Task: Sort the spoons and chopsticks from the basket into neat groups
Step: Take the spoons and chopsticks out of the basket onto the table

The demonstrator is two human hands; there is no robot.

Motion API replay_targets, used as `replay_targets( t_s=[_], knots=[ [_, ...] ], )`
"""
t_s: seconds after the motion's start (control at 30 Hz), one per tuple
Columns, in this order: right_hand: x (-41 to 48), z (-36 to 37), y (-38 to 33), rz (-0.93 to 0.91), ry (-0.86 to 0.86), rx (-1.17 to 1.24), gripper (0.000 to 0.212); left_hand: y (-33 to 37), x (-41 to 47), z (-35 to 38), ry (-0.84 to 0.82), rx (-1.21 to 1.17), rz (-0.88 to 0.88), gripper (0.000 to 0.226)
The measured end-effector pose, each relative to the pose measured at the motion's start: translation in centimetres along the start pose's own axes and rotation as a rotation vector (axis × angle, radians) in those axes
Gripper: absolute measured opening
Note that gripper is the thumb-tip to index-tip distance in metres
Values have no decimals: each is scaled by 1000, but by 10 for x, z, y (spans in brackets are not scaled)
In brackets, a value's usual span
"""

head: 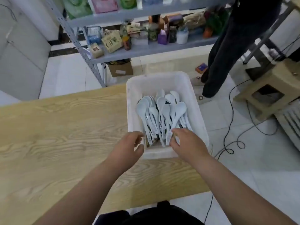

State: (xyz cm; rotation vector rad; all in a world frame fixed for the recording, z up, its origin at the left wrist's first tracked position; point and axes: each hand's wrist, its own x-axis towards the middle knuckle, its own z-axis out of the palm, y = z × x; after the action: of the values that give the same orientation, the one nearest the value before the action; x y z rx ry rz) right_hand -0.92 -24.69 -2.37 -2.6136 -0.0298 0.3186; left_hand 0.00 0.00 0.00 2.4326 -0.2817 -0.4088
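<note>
Our right hand [188, 143] pinches the handle ends of the white soup spoons [162, 109], piled in the white plastic basket [131, 111] just ahead of it, bowls pointing away; our left hand [129, 145], relaxed and holding nothing, hovers at the basket's near corner. We should steady the basket with it, lift a few spoons by their handles, and lay them aligned on the counter [65, 127] to its left

White spoons [159, 111], white basket [198, 120]
</note>
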Motion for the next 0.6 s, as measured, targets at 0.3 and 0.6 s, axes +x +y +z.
replay_targets(
  t_s=[0.3,0.6],
  knots=[
    [73,12,3,130,-81,-327,29,25,99,28,-253,433,-368,28],
    [73,26,5,117,-81,-372,37,16,128,65,-73,-54,-618,29]
  ],
)
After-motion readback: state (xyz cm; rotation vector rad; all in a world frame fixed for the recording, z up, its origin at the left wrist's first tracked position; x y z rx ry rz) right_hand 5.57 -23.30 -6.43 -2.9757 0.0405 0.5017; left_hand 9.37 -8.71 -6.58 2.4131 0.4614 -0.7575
